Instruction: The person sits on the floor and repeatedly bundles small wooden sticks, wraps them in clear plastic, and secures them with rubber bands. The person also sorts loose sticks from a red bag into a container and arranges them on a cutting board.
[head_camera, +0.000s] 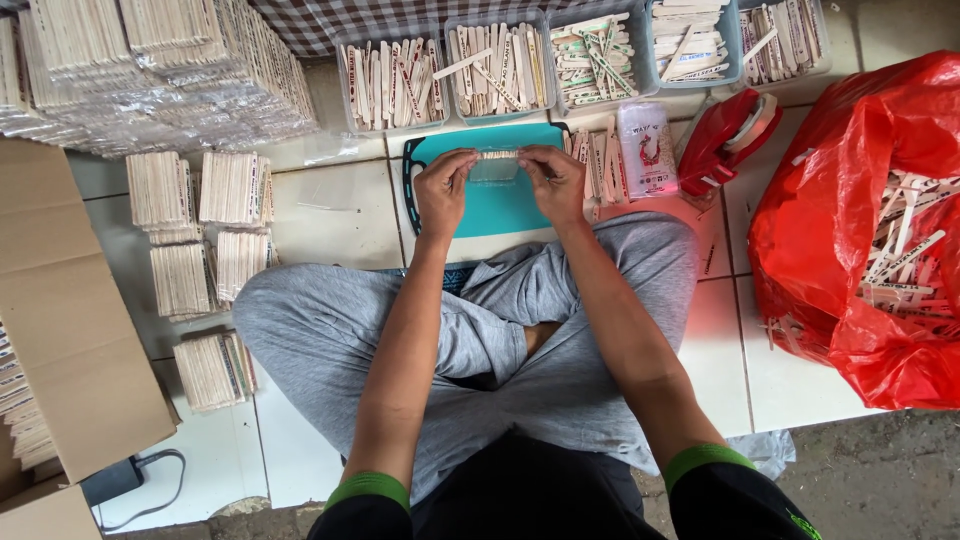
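Note:
I sit cross-legged on a tiled floor. My left hand and my right hand together hold a small clear plastic bag with a row of flat wooden sticks at its top edge. The bag is held between both sets of fingertips over a teal cutting board lying on the tiles in front of my knees.
Clear tubs of wooden sticks line the far side. Bagged stick bundles and a big stack lie left, beside cardboard. A red tape dispenser, a small packet and a red bag of sticks are right.

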